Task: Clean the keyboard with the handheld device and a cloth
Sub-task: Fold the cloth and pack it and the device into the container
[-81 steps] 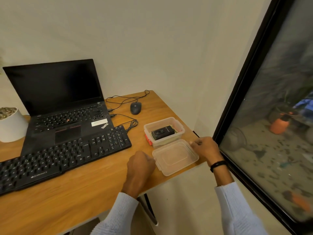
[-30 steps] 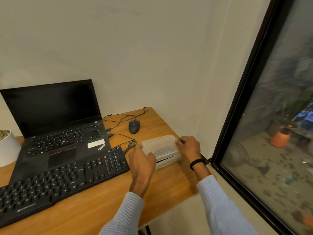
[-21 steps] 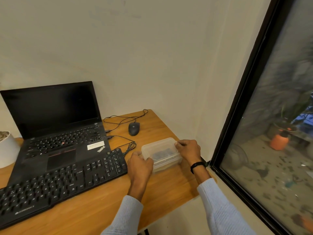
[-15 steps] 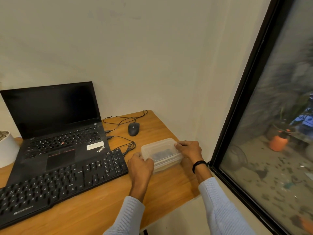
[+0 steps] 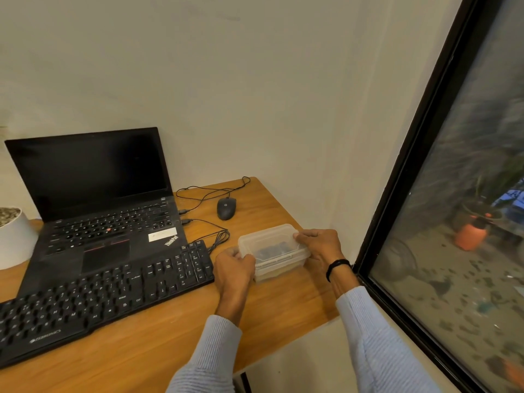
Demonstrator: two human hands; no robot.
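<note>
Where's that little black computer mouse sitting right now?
In the head view, the mouse sits near the far edge of the desk, right of the laptop and just beyond the clear plastic box.

Desk (image 5: 158,344) is standing in a corner, with a wall behind it and a window (image 5: 453,222) running along its right side. Laptop (image 5: 96,211) is sitting open at back left. Pot (image 5: 14,239) is standing just left of it. Keyboard (image 5: 99,296) is lying in front of the laptop, right against its front edge. Mouse (image 5: 226,208) is lying right of the laptop, behind the container (image 5: 273,251). Cables (image 5: 209,191) are trailing between mouse, laptop and keyboard. Container is sitting just right of the keyboard, near the desk's right edge, lid on, something lying inside. Left hand (image 5: 234,268) is gripping its left end, right hand (image 5: 319,245) its right end.
</note>
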